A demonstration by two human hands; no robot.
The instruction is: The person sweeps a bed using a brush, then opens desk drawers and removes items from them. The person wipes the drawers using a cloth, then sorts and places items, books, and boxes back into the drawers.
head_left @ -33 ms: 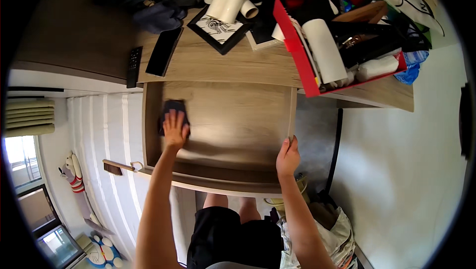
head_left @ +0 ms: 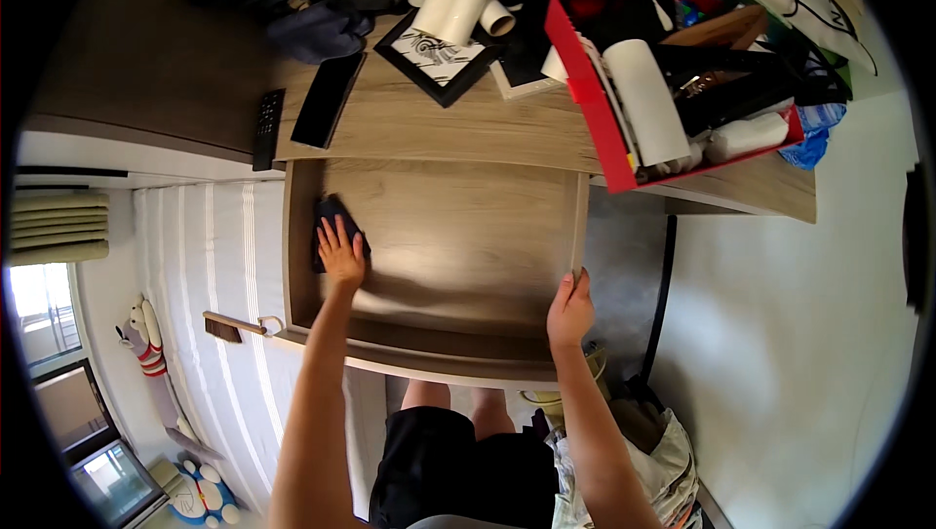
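A wooden drawer (head_left: 468, 236) is pulled out from under the desk. Its wood-grain bottom is bare apart from a dark folded cloth (head_left: 333, 208) near the left wall. My left hand (head_left: 341, 256) lies flat on that cloth with its fingers stretched out, pressing it against the drawer bottom. Part of the cloth is hidden beneath the palm. On the other side, my right hand (head_left: 570, 313) is closed around the top edge of the drawer's right wall, thumb and fingers toward the rim.
On the desk (head_left: 429, 129) are a black phone-like slab (head_left: 329, 100), a remote control (head_left: 267, 129), a framed picture (head_left: 439, 71), white rolls (head_left: 453, 7) and a crowded red box (head_left: 590, 105). A brush (head_left: 232, 326) rests on the striped bed (head_left: 195, 266) at left.
The cloth has turned slightly under my left hand, and that hand has shifted a little. My right hand keeps its hold on the drawer wall.
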